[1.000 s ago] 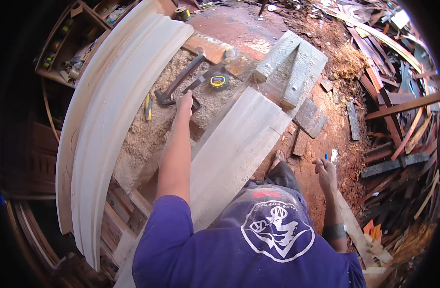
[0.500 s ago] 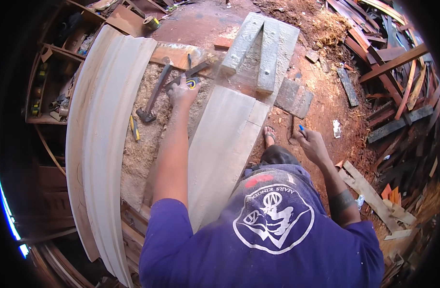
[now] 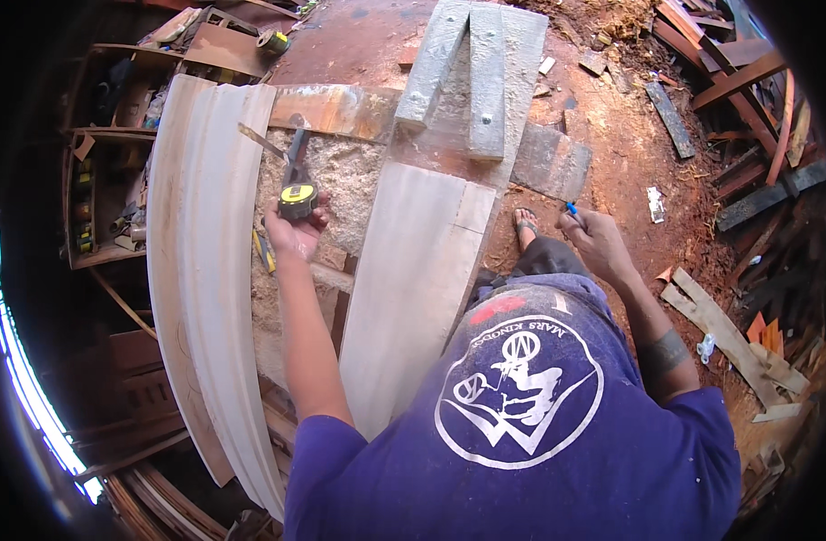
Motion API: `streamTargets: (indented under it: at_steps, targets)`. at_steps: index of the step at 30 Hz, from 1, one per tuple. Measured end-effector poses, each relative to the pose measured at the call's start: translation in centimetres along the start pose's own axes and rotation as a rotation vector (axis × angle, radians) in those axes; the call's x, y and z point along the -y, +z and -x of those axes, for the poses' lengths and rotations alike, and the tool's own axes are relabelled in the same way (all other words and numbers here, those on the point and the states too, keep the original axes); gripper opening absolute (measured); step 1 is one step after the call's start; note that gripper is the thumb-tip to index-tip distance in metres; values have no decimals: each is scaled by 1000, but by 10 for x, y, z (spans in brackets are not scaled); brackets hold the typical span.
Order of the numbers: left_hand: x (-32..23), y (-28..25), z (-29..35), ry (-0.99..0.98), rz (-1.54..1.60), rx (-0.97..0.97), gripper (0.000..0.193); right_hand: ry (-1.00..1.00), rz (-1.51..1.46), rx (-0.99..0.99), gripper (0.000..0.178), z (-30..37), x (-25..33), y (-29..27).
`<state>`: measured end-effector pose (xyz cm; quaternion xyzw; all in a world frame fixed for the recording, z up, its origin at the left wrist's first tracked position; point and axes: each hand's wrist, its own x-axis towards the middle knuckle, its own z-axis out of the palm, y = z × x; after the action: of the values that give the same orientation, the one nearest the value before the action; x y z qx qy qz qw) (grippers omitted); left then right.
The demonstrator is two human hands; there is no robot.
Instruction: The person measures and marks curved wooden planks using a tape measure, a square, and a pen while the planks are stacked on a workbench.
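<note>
My left hand [image 3: 296,236], palm turned up, is closed around a black and yellow tape measure [image 3: 298,200] above the sawdust-covered bench, between two pale boards. Just beyond the tape measure lie a dark-handled tool [image 3: 298,155] and a thin, flat strip [image 3: 261,140], both partly hidden. A yellow and black utility knife [image 3: 264,251] lies beside my left wrist. My right hand [image 3: 597,242] is pinched on a slim pen [image 3: 572,208] whose blue end sticks out, held off to the right of the wide pale board [image 3: 417,239].
A long moulded board [image 3: 201,207] stands along the left. Two grey blocks [image 3: 487,86] rest at the far end of the wide board. Left of the bench is a shelf unit [image 3: 115,133] with clutter. Scrap wood [image 3: 747,99] is heaped at the right.
My left hand has drawn back from among the tools, turning palm up with the tape measure in it. My right hand keeps hold of the pen. The whole view has shifted a little.
</note>
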<state>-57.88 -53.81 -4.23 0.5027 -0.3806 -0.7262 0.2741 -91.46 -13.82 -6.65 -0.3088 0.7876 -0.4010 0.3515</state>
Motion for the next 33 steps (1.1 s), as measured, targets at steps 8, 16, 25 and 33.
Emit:
streamTargets:
  at_steps: [8,16,25,33]
  targets:
    - [8,40,59,-148,452,48,77,-116,45,262,34,-26,98,39]
    - [54,146,200,-298,366,233,71,-368,-188,531,66,-7,141,74]
    - [68,118,211,399,-760,478,55,46,-424,609,37,16,121,82]
    - [11,127,172,174,-1202,731,73,44,-442,676,23,-1,106,84]
